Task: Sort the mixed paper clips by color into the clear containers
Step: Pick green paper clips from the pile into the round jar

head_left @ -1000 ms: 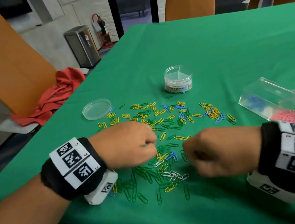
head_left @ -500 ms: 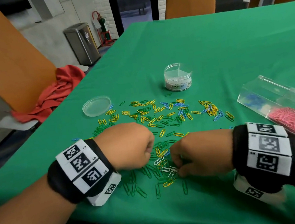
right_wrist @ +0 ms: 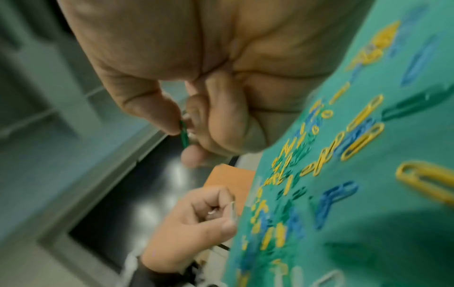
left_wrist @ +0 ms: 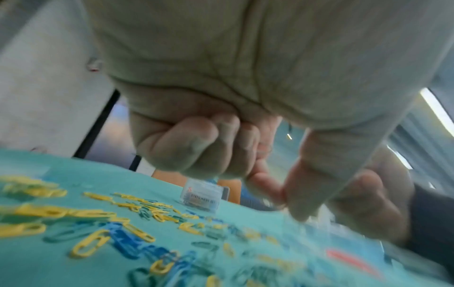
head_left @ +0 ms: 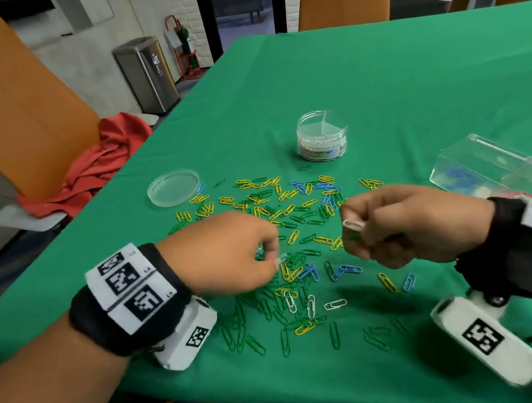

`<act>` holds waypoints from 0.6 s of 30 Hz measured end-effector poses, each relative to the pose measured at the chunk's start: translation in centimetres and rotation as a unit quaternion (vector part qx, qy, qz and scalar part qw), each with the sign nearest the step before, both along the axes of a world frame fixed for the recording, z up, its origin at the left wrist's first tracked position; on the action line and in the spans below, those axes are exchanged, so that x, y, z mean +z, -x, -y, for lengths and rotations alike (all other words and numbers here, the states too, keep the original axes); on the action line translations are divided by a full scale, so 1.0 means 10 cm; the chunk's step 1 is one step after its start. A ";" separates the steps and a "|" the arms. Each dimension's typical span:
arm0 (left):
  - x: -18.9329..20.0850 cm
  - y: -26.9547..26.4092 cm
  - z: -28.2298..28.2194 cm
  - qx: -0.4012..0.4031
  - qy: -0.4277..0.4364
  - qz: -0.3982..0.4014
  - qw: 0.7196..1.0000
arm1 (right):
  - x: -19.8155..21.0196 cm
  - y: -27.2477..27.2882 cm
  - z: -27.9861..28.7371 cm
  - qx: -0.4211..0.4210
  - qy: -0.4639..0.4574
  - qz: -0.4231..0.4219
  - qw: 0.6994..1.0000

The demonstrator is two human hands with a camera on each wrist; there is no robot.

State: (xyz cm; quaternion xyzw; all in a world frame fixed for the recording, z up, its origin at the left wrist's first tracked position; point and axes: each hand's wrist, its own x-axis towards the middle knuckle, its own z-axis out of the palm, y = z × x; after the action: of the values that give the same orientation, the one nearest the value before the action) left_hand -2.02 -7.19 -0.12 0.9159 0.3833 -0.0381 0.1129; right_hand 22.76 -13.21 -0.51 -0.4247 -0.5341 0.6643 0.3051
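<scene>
The mixed paper clips (head_left: 290, 248) lie scattered near the table's (head_left: 411, 83) front edge, the right hand (head_left: 405, 224) lifted above them pinching a green clip (right_wrist: 183, 136), the left hand (head_left: 227, 253) low over the pile pinching a white clip (right_wrist: 232, 210).

A green-covered desk (head_left: 411, 83) held scattered paper clips (head_left: 293, 218), with a round jar (head_left: 322, 135), a lid (head_left: 173, 187) and a clear box (head_left: 488, 167) around them.
</scene>
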 end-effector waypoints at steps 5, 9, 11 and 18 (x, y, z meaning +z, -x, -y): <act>0.04 0.11 -0.08 0.068 0.175 0.132 0.973 | -0.09 -0.14 -0.07 -0.048 0.025 -0.243 0.968; -0.03 0.15 -0.09 0.157 0.378 0.344 0.845 | -0.13 -0.17 -0.11 -0.072 0.038 -0.264 0.961; -0.04 0.15 -0.12 0.170 0.343 0.331 0.863 | -0.13 -0.18 -0.13 -0.096 0.045 -0.228 0.968; -0.01 0.11 -0.13 0.074 0.049 -0.009 0.996 | -0.09 -0.16 -0.12 -0.108 0.057 -0.019 0.992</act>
State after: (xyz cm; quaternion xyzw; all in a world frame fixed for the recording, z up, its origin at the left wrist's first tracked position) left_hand -3.09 -5.92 -0.20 0.8781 0.4484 -0.0567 0.1572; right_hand 24.40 -11.96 -1.45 -0.4837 -0.4402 0.6650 0.3605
